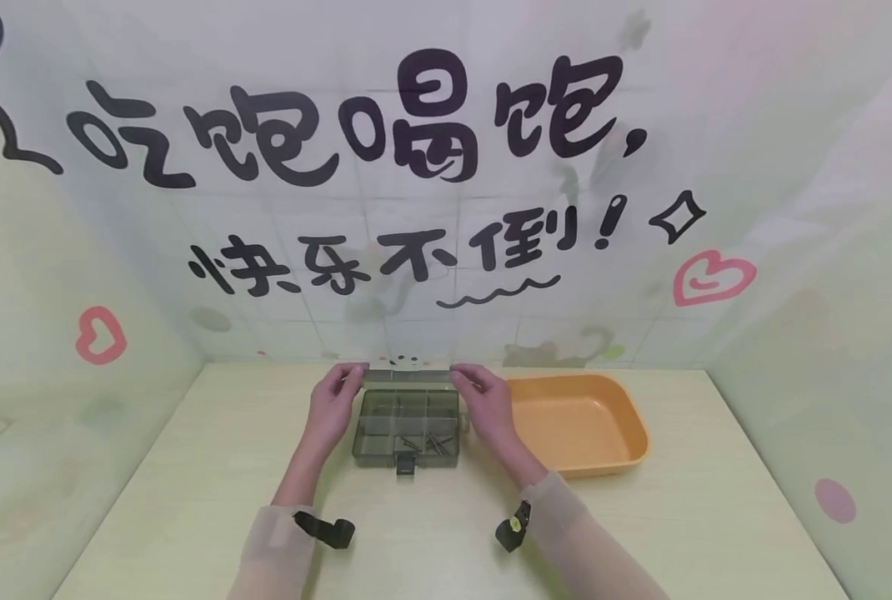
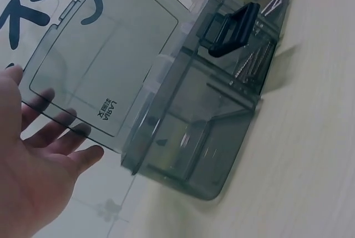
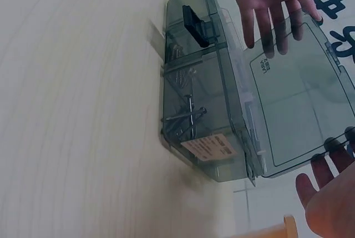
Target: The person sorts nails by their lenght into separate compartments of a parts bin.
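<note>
A translucent grey-green compartment box stands on the table with its lid raised upright at the back. My left hand grips the lid's left edge, the fingers spread behind the clear plastic. At the opposite edge, my right hand holds the lid between thumb and fingers. Screws or nails lie in the front compartments, thin and metallic. From the box's front sticks out a black latch. In the right wrist view a printed label shows on the box's side.
An orange tray sits on the table just right of the box, close to my right forearm. The pale wooden table ends at a printed back wall, with side walls to the left and right.
</note>
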`<state>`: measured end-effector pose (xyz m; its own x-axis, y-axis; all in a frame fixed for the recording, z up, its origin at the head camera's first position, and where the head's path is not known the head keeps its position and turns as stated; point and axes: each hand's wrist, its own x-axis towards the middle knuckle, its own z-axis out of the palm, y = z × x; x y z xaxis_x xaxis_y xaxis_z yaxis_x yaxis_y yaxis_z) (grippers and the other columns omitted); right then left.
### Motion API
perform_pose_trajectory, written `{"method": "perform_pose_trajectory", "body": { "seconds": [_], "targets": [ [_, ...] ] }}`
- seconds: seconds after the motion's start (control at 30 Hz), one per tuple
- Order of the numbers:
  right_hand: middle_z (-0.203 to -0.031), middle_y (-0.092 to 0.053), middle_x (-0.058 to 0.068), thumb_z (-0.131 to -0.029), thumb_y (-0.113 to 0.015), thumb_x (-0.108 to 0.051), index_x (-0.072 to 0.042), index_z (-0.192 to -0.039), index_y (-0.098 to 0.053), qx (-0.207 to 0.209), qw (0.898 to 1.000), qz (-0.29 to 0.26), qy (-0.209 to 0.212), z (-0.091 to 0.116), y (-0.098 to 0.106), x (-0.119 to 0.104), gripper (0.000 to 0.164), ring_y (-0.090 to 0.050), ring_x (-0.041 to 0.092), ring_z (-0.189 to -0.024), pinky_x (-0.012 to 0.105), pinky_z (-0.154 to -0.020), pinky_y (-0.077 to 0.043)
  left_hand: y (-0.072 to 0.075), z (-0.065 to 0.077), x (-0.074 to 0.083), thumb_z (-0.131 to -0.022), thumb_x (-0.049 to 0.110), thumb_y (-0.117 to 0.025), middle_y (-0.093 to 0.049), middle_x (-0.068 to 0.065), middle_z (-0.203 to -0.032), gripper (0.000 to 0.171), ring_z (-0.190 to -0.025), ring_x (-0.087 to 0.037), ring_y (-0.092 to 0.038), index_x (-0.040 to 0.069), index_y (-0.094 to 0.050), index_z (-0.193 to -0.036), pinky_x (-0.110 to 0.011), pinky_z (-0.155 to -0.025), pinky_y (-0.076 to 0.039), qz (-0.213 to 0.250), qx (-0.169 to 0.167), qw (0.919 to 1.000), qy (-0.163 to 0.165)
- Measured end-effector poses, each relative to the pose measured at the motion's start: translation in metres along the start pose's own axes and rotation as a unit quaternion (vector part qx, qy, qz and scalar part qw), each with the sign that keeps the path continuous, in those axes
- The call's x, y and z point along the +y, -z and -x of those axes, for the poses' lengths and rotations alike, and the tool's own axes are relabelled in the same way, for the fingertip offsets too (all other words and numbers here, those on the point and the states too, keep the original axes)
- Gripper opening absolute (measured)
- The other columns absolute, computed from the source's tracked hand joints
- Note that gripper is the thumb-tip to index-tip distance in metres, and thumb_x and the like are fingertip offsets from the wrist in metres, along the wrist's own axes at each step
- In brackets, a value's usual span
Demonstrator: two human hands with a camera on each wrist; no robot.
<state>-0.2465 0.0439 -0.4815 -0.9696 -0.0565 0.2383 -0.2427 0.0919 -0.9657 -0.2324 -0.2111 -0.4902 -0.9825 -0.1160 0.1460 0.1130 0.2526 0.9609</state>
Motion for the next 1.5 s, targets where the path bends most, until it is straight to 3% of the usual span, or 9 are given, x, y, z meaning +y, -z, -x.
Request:
{"method": "perform_pose_trajectory", "body": {
  "seconds": [0.13,0.27,0.47,0.63,0.77,0.9,1.2,1.5],
  "targets": [
    [-0.122,-0.072,0.016,-0.101,-0.067,-0.02,0.0,-0.119,-0.072,-0.025,0.999,0.027,0.01,0.005,0.004,-0.001,0.027,-0.068,0.033,-0.112,0.051,-0.106,-0.052,0.005,0.008,-0.001,-0.108,0.044,-0.05,-0.06,-0.019,-0.14,0.052,-0.13,-0.037,-0.054,0.002,-0.061,-0.135,-0.051,-0.113,-0.046,-0.037,-0.018,0.999,-0.014],
    [-0.12,-0.073,0.015,-0.1,-0.067,-0.015,0.0,-0.116,-0.074,-0.048,0.995,0.065,0.052,0.011,0.008,-0.001,0.023,-0.066,0.035,-0.118,0.053,-0.108,-0.05,0.009,0.016,0.0,-0.109,0.036,-0.051,-0.059,-0.018,-0.143,0.046,-0.132,-0.036,-0.054,0.002,-0.061,-0.138,-0.052,-0.113,-0.045,-0.056,-0.036,0.9975,-0.023],
    [-0.117,-0.074,0.017,-0.098,-0.066,-0.007,0.003,-0.116,-0.074,-0.08,0.979,0.127,0.139,0.021,0.012,0.003,0.022,-0.067,0.036,-0.116,0.053,-0.103,-0.054,0.011,0.031,0.001,-0.11,0.023,-0.05,-0.053,-0.018,-0.15,0.039,-0.138,-0.038,-0.049,0.0,-0.059,-0.141,-0.052,-0.115,-0.041,-0.076,-0.055,0.9942,-0.052],
    [-0.12,-0.072,0.019,-0.094,-0.067,-0.001,0.005,-0.113,-0.074,-0.102,0.966,0.156,0.178,0.03,0.014,0.009,0.021,-0.066,0.038,-0.118,0.052,-0.104,-0.053,0.006,0.044,-0.003,-0.11,0.013,-0.048,-0.049,-0.015,-0.154,0.037,-0.143,-0.035,-0.043,-0.002,-0.056,-0.143,-0.047,-0.116,-0.039,-0.089,-0.056,0.9926,-0.061],
    [-0.12,-0.071,0.022,-0.09,-0.068,0.003,0.005,-0.108,-0.075,-0.113,0.958,0.17,0.203,0.037,0.012,0.013,0.019,-0.067,0.038,-0.114,0.047,-0.096,-0.059,0.001,0.051,-0.009,-0.107,0.006,-0.05,-0.048,-0.015,-0.154,0.035,-0.145,-0.033,-0.041,-0.003,-0.058,-0.14,-0.046,-0.116,-0.039,-0.089,-0.049,0.9926,-0.067],
    [-0.118,-0.072,0.021,-0.089,-0.068,0.003,0.005,-0.103,-0.077,-0.12,0.953,0.189,0.203,0.042,0.009,0.014,0.017,-0.069,0.037,-0.112,0.048,-0.095,-0.06,0.001,0.055,-0.015,-0.104,-0.001,-0.052,-0.047,-0.016,-0.155,0.034,-0.146,-0.035,-0.038,-0.006,-0.061,-0.136,-0.048,-0.115,-0.038,-0.083,-0.049,0.9927,-0.073],
    [-0.126,-0.069,0.021,-0.092,-0.068,-0.002,0.004,-0.109,-0.075,-0.15,0.931,0.278,0.184,0.056,-0.002,0.015,0.019,-0.061,0.041,-0.124,0.057,-0.112,-0.044,-0.001,0.06,-0.023,-0.097,-0.009,-0.054,-0.044,-0.016,-0.157,0.033,-0.148,-0.037,-0.034,-0.009,-0.065,-0.129,-0.047,-0.118,-0.033,-0.09,-0.058,0.9915,-0.073],
    [-0.135,-0.064,0.022,-0.092,-0.07,-0.006,0.002,-0.117,-0.073,-0.17,0.93,0.272,0.179,0.066,-0.008,0.023,0.027,-0.054,0.042,-0.132,0.056,-0.118,-0.036,-0.005,0.066,-0.026,-0.095,-0.011,-0.054,-0.046,-0.012,-0.156,0.033,-0.151,-0.034,-0.03,-0.004,-0.071,-0.122,-0.046,-0.119,-0.03,-0.09,-0.055,0.9915,-0.076]
  ]
}}
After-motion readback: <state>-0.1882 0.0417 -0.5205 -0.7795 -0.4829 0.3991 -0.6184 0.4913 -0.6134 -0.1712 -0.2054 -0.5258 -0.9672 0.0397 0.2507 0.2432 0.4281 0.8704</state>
